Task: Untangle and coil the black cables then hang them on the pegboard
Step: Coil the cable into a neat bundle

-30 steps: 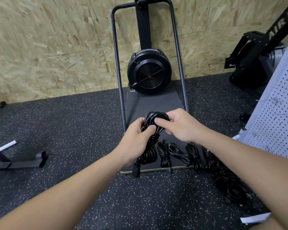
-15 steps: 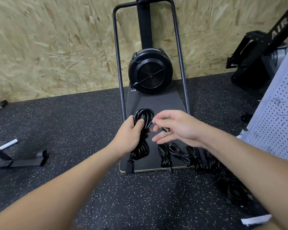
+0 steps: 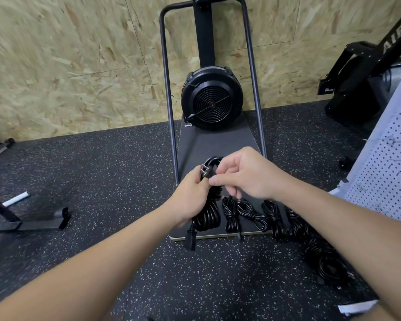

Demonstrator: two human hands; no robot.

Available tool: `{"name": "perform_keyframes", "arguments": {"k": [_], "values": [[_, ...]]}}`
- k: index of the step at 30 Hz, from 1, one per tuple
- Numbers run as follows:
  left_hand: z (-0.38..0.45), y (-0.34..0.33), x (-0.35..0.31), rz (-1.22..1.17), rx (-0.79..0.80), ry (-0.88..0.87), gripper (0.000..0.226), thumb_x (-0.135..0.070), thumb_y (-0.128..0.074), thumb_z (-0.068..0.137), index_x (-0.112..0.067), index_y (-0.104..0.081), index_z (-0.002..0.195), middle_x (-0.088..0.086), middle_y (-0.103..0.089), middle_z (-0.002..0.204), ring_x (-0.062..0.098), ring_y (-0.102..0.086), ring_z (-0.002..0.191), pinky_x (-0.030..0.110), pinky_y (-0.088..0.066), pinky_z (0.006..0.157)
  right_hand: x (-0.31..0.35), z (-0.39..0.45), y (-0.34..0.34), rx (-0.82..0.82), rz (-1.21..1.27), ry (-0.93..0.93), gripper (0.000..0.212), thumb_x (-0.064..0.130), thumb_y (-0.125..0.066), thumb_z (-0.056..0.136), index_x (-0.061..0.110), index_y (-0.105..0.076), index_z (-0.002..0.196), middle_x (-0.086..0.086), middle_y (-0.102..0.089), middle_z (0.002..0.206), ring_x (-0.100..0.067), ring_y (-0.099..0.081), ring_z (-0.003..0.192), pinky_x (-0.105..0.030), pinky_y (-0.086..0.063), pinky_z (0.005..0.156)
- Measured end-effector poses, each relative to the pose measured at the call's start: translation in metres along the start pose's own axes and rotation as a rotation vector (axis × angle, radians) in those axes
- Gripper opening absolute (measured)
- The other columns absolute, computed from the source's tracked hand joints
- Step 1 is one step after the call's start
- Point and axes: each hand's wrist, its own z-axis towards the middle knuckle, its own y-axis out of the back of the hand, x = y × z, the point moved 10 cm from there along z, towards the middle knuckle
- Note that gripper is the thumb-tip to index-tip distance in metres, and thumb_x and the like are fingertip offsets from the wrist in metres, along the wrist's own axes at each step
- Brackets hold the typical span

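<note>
At centre frame, left hand (image 3: 191, 195) grips a coiled black cable (image 3: 207, 215), fingers curled round its middle. Right hand (image 3: 245, 174) pinches the plug (image 3: 206, 171) at the coil's top between thumb and forefinger; remaining fingers curled. A connector (image 3: 190, 238) dangles below the left fingers. Right of and below the fingers, further coils (image 3: 273, 216) lie on the machine's base (image 3: 213, 144) and floor (image 3: 102, 181). Pegboard (image 3: 384, 172) stands well right of the fingers.
</note>
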Motion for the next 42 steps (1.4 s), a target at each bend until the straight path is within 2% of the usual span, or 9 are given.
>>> {"name": "perform_keyframes", "arguments": {"k": [3,7,12,17,21,26,31,35,42], "values": [[-0.007,0.002,-0.001,-0.157,0.0,0.052,0.021,-0.023,-0.064,0.108,-0.005,-0.072,0.116,0.012,-0.075,0.107,0.029,-0.066,0.096,0.048,-0.053,0.095,-0.008,0.001,0.001,-0.023,0.011,-0.07,0.036,0.041,-0.082,0.097,0.009,-0.075,0.08,-0.012,-0.058,0.057,-0.025,-0.048,0.052,-0.043,-0.041,0.064],[-0.011,0.002,-0.001,-0.382,0.021,0.109,0.023,-0.007,-0.065,0.1,0.009,-0.07,0.116,0.023,-0.07,0.105,0.035,-0.06,0.1,0.05,-0.049,0.096,-0.01,-0.001,0.0,0.007,-0.02,-0.123,0.043,0.044,-0.082,0.095,0.009,-0.073,0.072,-0.008,-0.048,0.055,-0.025,-0.039,0.056,-0.042,-0.033,0.062],[-0.015,-0.007,-0.003,-0.56,0.075,0.185,0.054,-0.031,-0.049,0.11,0.009,-0.057,0.145,0.02,-0.07,0.12,0.03,-0.067,0.105,0.049,-0.053,0.103,-0.012,0.002,0.007,-0.036,-0.058,-0.157,0.044,0.036,-0.089,0.088,0.016,-0.06,0.062,-0.003,-0.041,0.057,-0.021,-0.033,0.057,-0.032,-0.027,0.06],[-0.013,-0.012,0.004,-0.511,-0.017,0.18,0.035,-0.035,-0.066,0.109,-0.001,-0.073,0.115,0.016,-0.072,0.099,0.026,-0.069,0.087,0.04,-0.059,0.083,-0.014,0.002,0.005,0.014,-0.165,-0.206,0.048,0.027,-0.089,0.085,0.018,-0.051,0.057,0.003,-0.037,0.054,-0.014,-0.031,0.052,-0.033,-0.025,0.059],[-0.014,-0.013,0.004,-0.499,-0.052,0.167,0.039,-0.026,-0.068,0.108,0.009,-0.066,0.127,0.015,-0.075,0.092,0.024,-0.072,0.077,0.036,-0.061,0.071,-0.019,-0.001,0.005,0.011,-0.233,-0.247,0.05,0.038,-0.088,0.086,0.02,-0.053,0.055,0.005,-0.04,0.051,-0.013,-0.033,0.047,-0.03,-0.029,0.056],[-0.007,0.006,0.003,-0.435,-0.137,0.149,0.049,-0.034,-0.071,0.107,0.011,-0.063,0.124,0.021,-0.071,0.105,0.029,-0.069,0.088,0.044,-0.057,0.084,-0.016,-0.005,0.0,-0.07,-0.171,-0.196,0.04,0.046,-0.07,0.103,0.014,-0.072,0.081,0.013,-0.043,0.048,-0.012,-0.038,0.048,-0.029,-0.032,0.055],[-0.012,0.002,0.0,-0.344,-0.158,0.087,0.036,-0.033,-0.068,0.109,0.002,-0.066,0.119,0.022,-0.076,0.099,0.03,-0.068,0.087,0.047,-0.057,0.083,-0.025,-0.002,0.003,-0.132,-0.155,-0.3,0.036,0.034,-0.075,0.097,0.006,-0.072,0.074,0.007,-0.042,0.049,-0.013,-0.036,0.046,-0.03,-0.031,0.058],[-0.013,0.003,-0.005,-0.281,-0.078,0.041,0.032,-0.033,-0.065,0.109,-0.003,-0.066,0.12,0.033,-0.07,0.121,0.032,-0.068,0.1,0.068,-0.052,0.108,-0.028,-0.002,0.012,-0.12,-0.15,-0.348,0.038,0.034,-0.076,0.097,0.0,-0.072,0.079,-0.004,-0.045,0.056,-0.02,-0.038,0.056,-0.032,-0.031,0.059],[-0.018,0.003,-0.022,0.134,-0.07,-0.143,0.015,-0.029,-0.059,0.113,-0.025,-0.068,0.124,0.001,-0.075,0.114,0.017,-0.071,0.104,0.058,-0.056,0.104,-0.034,-0.005,0.019,-0.126,-0.221,-0.407,0.036,0.037,-0.078,0.095,0.002,-0.078,0.087,-0.009,-0.054,0.056,-0.022,-0.043,0.05,-0.032,-0.035,0.061]]}}
